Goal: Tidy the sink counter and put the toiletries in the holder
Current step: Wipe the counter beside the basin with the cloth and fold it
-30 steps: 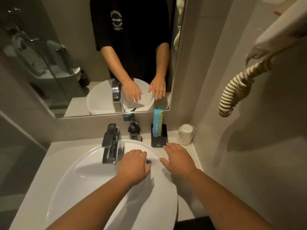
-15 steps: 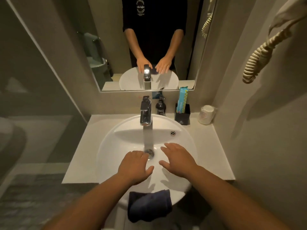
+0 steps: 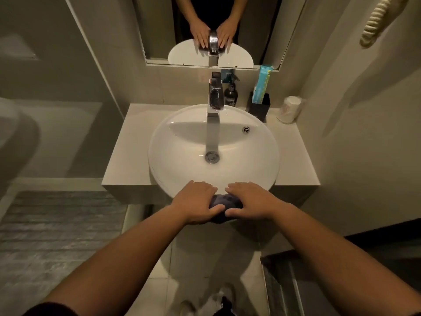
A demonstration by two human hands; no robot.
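A black holder (image 3: pixel 259 109) stands at the back right of the counter (image 3: pixel 127 156) with a teal packet (image 3: pixel 262 85) upright in it. A dark pump bottle (image 3: pixel 230 96) sits beside the chrome faucet (image 3: pixel 214 96). A white wrapped cup (image 3: pixel 289 109) stands in the back right corner. My left hand (image 3: pixel 196 199) and my right hand (image 3: pixel 248 200) lie side by side on the front rim of the white basin (image 3: pixel 182 156). Both thumbs rest on a dark cloth (image 3: pixel 224 201) bunched between them. Whether either hand grips the cloth is not visible.
A mirror (image 3: pixel 159 30) above the counter reflects my hands and the faucet. A coiled cord (image 3: pixel 376 23) hangs on the right wall, which runs close along the counter. A grey floor mat (image 3: pixel 57 224) lies to the left below.
Both hands pulled back from the middle of the basin to its front rim and now cover the dark cloth. The view tilted further down and drew away from the mirror.
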